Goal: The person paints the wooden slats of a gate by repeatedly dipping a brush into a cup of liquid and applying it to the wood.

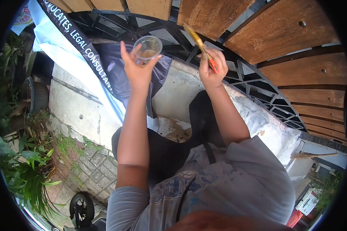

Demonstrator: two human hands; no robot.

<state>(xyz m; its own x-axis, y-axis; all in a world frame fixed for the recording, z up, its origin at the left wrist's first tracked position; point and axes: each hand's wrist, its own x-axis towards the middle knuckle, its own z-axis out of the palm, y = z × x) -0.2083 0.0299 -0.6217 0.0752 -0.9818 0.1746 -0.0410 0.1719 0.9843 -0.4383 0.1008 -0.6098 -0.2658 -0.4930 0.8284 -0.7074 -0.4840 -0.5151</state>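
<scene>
My left hand (138, 69) is closed around a clear plastic cup (149, 47), fingers spread along its side and thumb at the near edge. A little brownish liquid shows at the bottom of the cup. In my right hand (213, 68) is a paintbrush (197, 39) with a red-orange handle end, gripped between thumb and fingers. Its bristles point up and away, and their tip overlaps the lower edge of a brown wooden slat (216, 15). The slat has a worn, patchy finish. Behind both hands runs a black metal lattice (173, 40).
More wooden slats (281, 30) curve along the right, fixed with bolts. A printed banner (77, 50) drapes over the low concrete wall (75, 104) on the left. Plants (31, 165) and paving (100, 169) lie below left, beside a small wheel (81, 210). A broom (312, 155) rests at right.
</scene>
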